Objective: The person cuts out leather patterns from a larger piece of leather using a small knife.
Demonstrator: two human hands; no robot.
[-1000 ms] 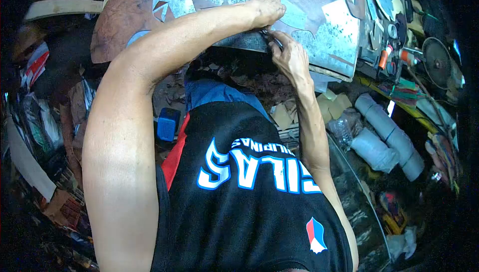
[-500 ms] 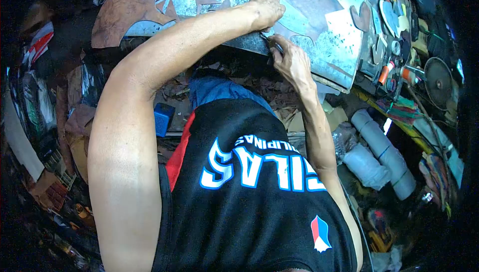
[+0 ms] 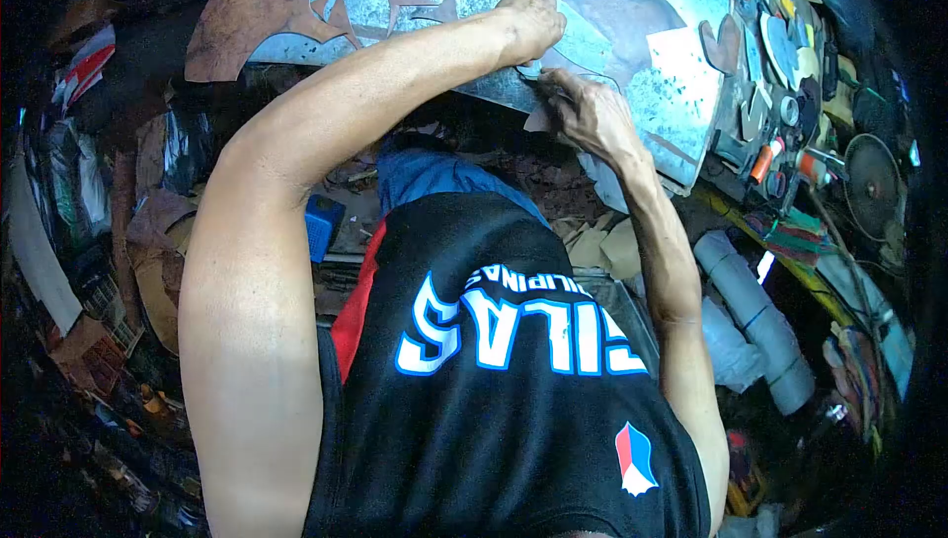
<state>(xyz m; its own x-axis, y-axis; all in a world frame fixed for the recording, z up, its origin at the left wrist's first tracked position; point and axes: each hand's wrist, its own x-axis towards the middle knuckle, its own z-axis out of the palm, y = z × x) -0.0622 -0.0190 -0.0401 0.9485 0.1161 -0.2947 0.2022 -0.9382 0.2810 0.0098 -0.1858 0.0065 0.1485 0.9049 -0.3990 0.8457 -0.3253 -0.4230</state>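
My left hand (image 3: 533,27) rests closed on the sheet-covered metal tabletop (image 3: 667,114), near its front edge. What its fingers hold, if anything, is hidden. Just to its right, past the edge, my right hand (image 3: 591,115) has its fingers bent together; what is in them is too dark to make out. A small pale piece (image 3: 530,70) shows between the two hands at the edge. Below the right fingertips hangs a small brownish scrap (image 3: 537,121). A large brown sheet (image 3: 617,5) with a curved outline lies beside my left hand.
Cut brown sheets (image 3: 252,7) cover the table's left part. Cut shapes, an orange spool (image 3: 763,161) and a round grille-like disc (image 3: 874,183) are on the right. A grey roll (image 3: 755,311) lies lower right; a blue plastic object (image 3: 320,226) is below the table.
My right hand has moved down and to the right, away from my left hand, which stays almost in place. The pale piece and the hanging scrap now show near the edge.
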